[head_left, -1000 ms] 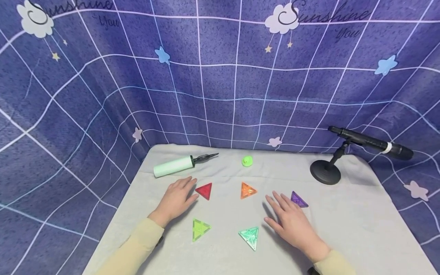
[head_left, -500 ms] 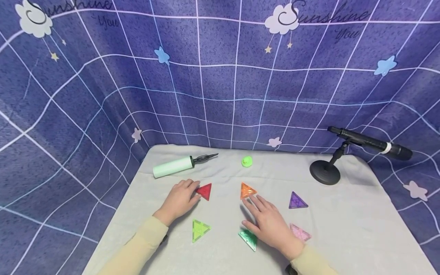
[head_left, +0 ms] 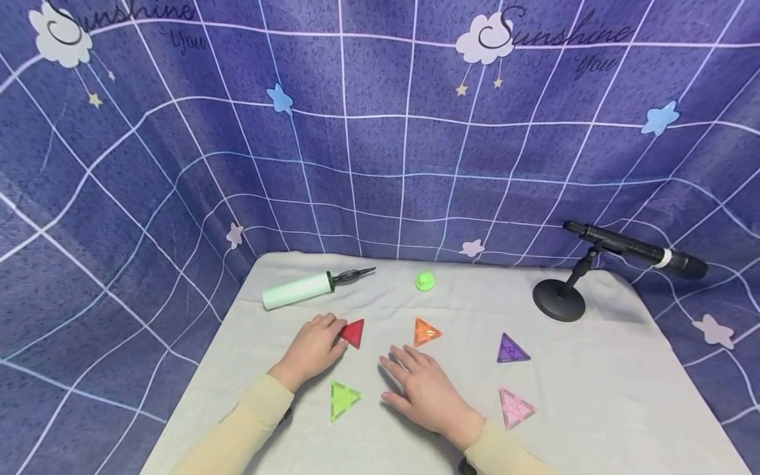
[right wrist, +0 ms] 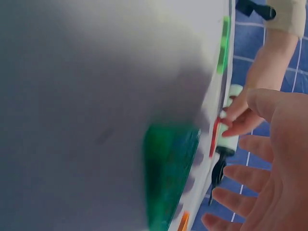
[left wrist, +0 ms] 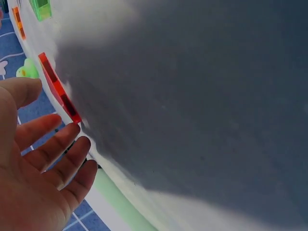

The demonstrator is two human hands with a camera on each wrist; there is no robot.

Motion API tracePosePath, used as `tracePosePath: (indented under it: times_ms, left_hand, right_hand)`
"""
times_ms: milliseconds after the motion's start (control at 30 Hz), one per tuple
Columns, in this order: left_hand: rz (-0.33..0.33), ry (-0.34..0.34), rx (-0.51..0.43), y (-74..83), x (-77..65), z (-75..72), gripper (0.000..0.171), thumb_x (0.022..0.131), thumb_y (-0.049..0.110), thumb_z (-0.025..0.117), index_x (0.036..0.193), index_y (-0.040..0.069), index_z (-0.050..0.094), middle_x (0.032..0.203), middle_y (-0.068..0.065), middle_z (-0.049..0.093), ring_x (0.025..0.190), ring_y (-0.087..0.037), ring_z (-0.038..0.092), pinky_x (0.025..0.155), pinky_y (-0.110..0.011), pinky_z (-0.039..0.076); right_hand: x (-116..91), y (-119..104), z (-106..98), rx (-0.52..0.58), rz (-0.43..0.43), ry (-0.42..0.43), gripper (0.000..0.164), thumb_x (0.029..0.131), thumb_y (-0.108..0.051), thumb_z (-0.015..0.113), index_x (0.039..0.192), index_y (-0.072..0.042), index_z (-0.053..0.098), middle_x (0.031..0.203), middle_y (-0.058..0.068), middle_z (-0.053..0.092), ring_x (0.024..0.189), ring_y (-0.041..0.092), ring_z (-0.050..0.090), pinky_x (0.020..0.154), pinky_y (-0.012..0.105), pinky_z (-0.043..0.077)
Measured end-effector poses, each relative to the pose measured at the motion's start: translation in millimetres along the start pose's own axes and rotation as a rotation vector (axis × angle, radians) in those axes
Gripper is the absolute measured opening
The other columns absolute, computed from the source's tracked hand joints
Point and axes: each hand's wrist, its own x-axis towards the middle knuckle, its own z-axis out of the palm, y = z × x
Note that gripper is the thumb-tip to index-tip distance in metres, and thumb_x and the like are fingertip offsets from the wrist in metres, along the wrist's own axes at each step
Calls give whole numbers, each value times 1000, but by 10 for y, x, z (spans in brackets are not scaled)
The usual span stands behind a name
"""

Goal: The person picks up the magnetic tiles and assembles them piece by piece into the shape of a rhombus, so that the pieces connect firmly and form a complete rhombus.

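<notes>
My left hand lies at the left corner of a red translucent triangle tile. Its fingertips touch or nearly touch the tile's edge, and in the left wrist view the fingers look loosely extended. My right hand is spread low over the middle of the table, below an orange triangle tile. A teal-green triangle tile shows under that hand in the right wrist view; the head view hides it. To the left of the right hand is a lime triangle tile.
Purple and pink triangle tiles lie to the right. Behind are a pale green hand pump, a small green duck and a black microphone on a stand. A blue grid-patterned curtain rises behind the table.
My right hand has swept left, from beside the purple tile across the teal-green one, uncovering the purple and pink tiles. My left hand has edged right onto the red tile's corner.
</notes>
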Motion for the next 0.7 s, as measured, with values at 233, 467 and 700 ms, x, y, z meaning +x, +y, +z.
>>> tracePosePath:
  times_ms: [233,467,700]
  left_hand:
    - [-11,-31,17,-8,23,36,42,95,26,77,129,3,68,108,-7,65,98,-27,62,88,-47,51]
    - [-12,-40,22,-21,40,54,40,95,24,78,127,2,69,106,-8,64,96,-27,62,86,-47,52]
    - [-13,-42,41,-27,55,75,36,94,20,80,124,3,69,105,-7,63,95,-26,61,84,-46,52]
  right_hand:
    - [161,-203,105,-39,-91,-15,57,100,-46,67,148,-16,59,148,12,57,135,33,53,107,50,44]
    - [287,-335,272,-67,-181,19,53,98,-45,70,143,-18,64,142,10,60,129,29,57,102,47,48]
    - [384,-475,393,-89,-246,47,43,97,-40,72,135,-21,70,137,6,62,124,22,58,94,41,51]
